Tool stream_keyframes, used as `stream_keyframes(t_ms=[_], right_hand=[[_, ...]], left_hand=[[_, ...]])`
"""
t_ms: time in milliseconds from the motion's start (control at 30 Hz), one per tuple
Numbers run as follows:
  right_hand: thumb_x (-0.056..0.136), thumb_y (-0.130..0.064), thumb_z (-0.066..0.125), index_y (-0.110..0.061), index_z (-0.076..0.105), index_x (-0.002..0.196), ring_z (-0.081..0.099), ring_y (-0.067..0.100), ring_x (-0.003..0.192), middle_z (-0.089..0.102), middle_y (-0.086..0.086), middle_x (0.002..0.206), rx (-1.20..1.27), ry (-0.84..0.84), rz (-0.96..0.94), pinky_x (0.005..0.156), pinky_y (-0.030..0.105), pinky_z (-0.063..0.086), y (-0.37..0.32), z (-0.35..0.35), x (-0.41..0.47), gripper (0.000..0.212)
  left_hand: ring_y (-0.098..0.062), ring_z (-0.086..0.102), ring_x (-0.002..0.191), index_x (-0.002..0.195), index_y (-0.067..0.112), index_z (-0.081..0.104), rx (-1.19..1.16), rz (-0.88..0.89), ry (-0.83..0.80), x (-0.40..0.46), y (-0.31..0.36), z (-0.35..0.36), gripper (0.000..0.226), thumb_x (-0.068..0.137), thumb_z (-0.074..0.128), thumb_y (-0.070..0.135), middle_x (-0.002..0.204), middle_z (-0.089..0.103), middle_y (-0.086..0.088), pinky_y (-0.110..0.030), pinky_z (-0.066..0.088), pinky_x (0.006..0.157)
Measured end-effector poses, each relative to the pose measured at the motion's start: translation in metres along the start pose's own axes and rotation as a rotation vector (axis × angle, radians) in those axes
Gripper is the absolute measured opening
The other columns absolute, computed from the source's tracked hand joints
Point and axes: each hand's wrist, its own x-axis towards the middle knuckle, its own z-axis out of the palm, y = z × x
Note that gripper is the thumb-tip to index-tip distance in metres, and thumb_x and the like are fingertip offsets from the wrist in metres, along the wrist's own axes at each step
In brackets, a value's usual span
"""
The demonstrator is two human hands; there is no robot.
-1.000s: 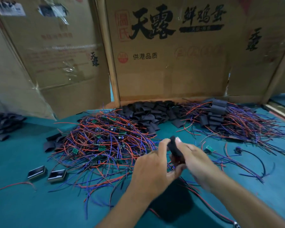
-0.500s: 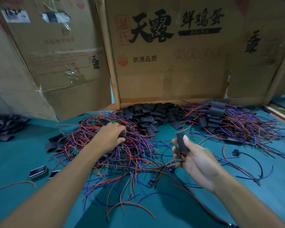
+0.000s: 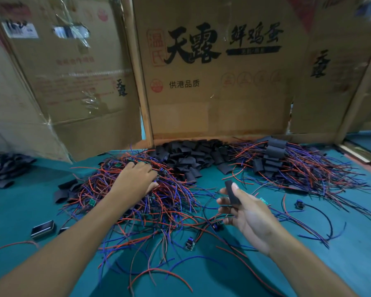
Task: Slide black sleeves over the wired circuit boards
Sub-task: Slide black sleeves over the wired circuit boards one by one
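Left hand in the wire pile, right hand holding a black sleeve

At 9 o'clock a small metal case (image 3: 42,229) lies on the teal table (image 3: 308,275); the left hand (image 3: 135,182) reaches into the pile of wired circuit boards (image 3: 137,202), fingers curled down among the red and blue wires, though whether they grasp anything I cannot tell; at 12 o'clock sits the heap of loose sleeves (image 3: 191,157); at 3 o'clock of centre the right hand (image 3: 247,213) pinches one black sleeve (image 3: 232,192) upright between thumb and fingers; sleeved boards (image 3: 287,166) lie at 2 o'clock

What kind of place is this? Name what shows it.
Probably a small hand-assembly workbench: a heap of wired circuit boards, a pile of black sleeves, and cardboard walls around a green table.
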Motion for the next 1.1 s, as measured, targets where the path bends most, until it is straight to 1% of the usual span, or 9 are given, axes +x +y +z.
stream_keyframes(t_ms=[100, 167, 233, 333, 467, 667, 867, 1000, 1100], right_hand=[[0.101, -0.036, 0.045, -0.010, 0.057, 0.108, 0.064, 0.021, 0.073, 0.072, 0.012, 0.092, 0.034, 0.035, -0.019, 0.061, 0.033, 0.043, -0.004, -0.001, 0.001, 0.029], [0.101, -0.036, 0.046, -0.012, 0.055, 0.106, 0.067, 0.021, 0.074, 0.073, 0.015, 0.096, 0.048, 0.060, -0.029, 0.062, 0.033, 0.042, -0.007, -0.002, 0.002, 0.026], [0.100, -0.037, 0.047, -0.013, 0.054, 0.104, 0.068, 0.022, 0.073, 0.073, 0.016, 0.097, 0.057, 0.073, -0.030, 0.060, 0.032, 0.041, -0.008, -0.003, 0.003, 0.025], [0.099, -0.037, 0.049, -0.013, 0.052, 0.104, 0.067, 0.021, 0.073, 0.073, 0.015, 0.094, 0.049, 0.080, -0.030, 0.060, 0.032, 0.040, -0.008, -0.004, 0.002, 0.024], [0.100, -0.038, 0.048, -0.012, 0.053, 0.106, 0.067, 0.023, 0.075, 0.074, 0.016, 0.096, 0.038, 0.090, -0.034, 0.061, 0.033, 0.042, -0.007, -0.007, 0.003, 0.027], [0.099, -0.041, 0.048, -0.012, 0.054, 0.108, 0.067, 0.025, 0.078, 0.073, 0.016, 0.099, 0.009, 0.104, -0.026, 0.062, 0.035, 0.043, -0.006, -0.010, 0.005, 0.031], [0.099, -0.035, 0.049, -0.013, 0.059, 0.107, 0.067, 0.020, 0.081, 0.073, 0.009, 0.096, -0.078, 0.143, -0.108, 0.056, 0.029, 0.048, -0.009, -0.011, 0.004, 0.025], [0.099, -0.029, 0.053, -0.025, 0.056, 0.111, 0.070, 0.012, 0.089, 0.075, 0.001, 0.097, -0.419, 0.142, -0.244, 0.067, 0.032, 0.055, -0.012, -0.012, 0.002, 0.014], [0.097, -0.033, 0.056, -0.033, 0.053, 0.106, 0.067, 0.016, 0.082, 0.072, 0.000, 0.087, -0.927, 0.129, -0.385, 0.073, 0.031, 0.049, -0.014, -0.018, -0.002, 0.010]], left_hand=[[-0.023, 0.054, 0.098, 0.105, 0.020, 0.061, -0.229, -0.057, 0.188, 0.003, -0.008, -0.027, 0.031, 0.100, 0.046, 0.046, 0.102, 0.062, 0.000, -0.035, 0.042, 0.083], [-0.021, 0.056, 0.085, 0.094, 0.018, 0.063, -0.652, -0.192, 0.311, 0.002, -0.011, -0.053, 0.022, 0.097, 0.057, 0.039, 0.087, 0.065, 0.002, -0.033, 0.042, 0.073], [-0.011, 0.061, 0.069, 0.088, 0.020, 0.060, -0.992, -0.342, 0.380, 0.002, -0.009, -0.075, 0.018, 0.098, 0.059, 0.035, 0.077, 0.070, 0.008, -0.022, 0.043, 0.062], [0.001, 0.054, 0.053, 0.090, 0.016, 0.059, -1.343, -0.478, 0.408, -0.002, 0.001, -0.098, 0.020, 0.101, 0.055, 0.032, 0.075, 0.074, 0.007, -0.008, 0.039, 0.054], [-0.008, 0.048, 0.057, 0.093, 0.005, 0.063, -2.055, -0.651, 0.310, -0.012, 0.030, -0.108, 0.019, 0.100, 0.055, 0.021, 0.074, 0.069, -0.003, -0.019, 0.043, 0.056], [-0.010, 0.053, 0.059, 0.097, 0.008, 0.071, -2.425, -0.678, 0.298, -0.031, 0.080, -0.100, 0.030, 0.079, 0.067, 0.031, 0.077, 0.068, -0.005, -0.020, 0.050, 0.058], [-0.023, 0.071, 0.099, 0.111, 0.010, 0.060, -2.532, -0.781, 0.381, -0.035, 0.089, -0.079, 0.028, 0.090, 0.055, 0.029, 0.111, 0.073, -0.014, -0.039, 0.054, 0.095], [-0.032, 0.071, 0.104, 0.108, 0.009, 0.056, -2.694, -0.882, 0.458, -0.035, 0.085, -0.077, 0.016, 0.101, 0.047, 0.020, 0.115, 0.071, -0.019, -0.040, 0.060, 0.085], [-0.030, 0.071, 0.105, 0.106, 0.011, 0.056, -2.752, -0.892, 0.542, -0.036, 0.081, -0.078, 0.016, 0.103, 0.043, 0.020, 0.113, 0.072, -0.018, -0.039, 0.059, 0.086]])
